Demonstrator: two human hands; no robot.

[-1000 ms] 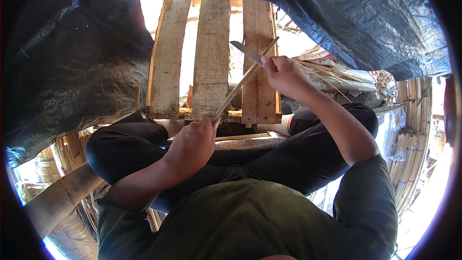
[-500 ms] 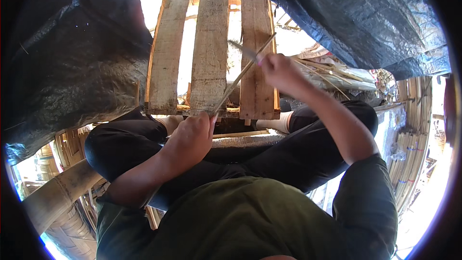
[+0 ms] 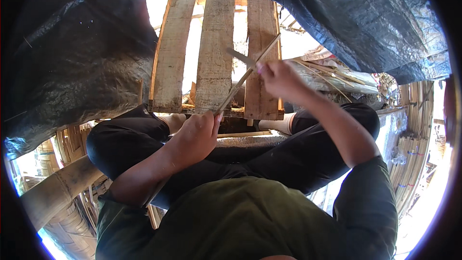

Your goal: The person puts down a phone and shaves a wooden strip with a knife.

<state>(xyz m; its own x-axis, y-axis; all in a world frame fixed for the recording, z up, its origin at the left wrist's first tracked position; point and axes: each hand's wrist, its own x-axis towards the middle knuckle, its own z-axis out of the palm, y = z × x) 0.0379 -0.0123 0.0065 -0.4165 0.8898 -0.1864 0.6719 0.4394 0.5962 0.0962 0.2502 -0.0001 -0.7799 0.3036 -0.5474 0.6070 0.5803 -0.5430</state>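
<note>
My left hand [image 3: 198, 132] is closed around the lower end of a thin bamboo strip [image 3: 235, 89], just past the near edge of the slatted wooden bench. The strip slants up and away to the right, over the bench's gap and right-hand plank. In my closed right hand [image 3: 279, 78] is a knife [image 3: 241, 57], its blade pointing up and left and lying across the strip's upper part. Most of the knife's handle is hidden by the fingers. The slatted wooden bench [image 3: 215, 62] stands in front of me, beneath the strip.
Dark plastic sheeting hangs at the left [image 3: 86, 62] and across the upper right [image 3: 365, 14]. Loose bamboo strips [image 3: 332, 71] lie right of the bench. Bundled strips [image 3: 409, 159] stand at far right. A thick bamboo pole [image 3: 62, 188] runs at lower left, beside my bent knee.
The bench appears shifted slightly right in the picture. My left hand sits a little further right, and the knife is slightly lower along the strip. Both grips are unchanged.
</note>
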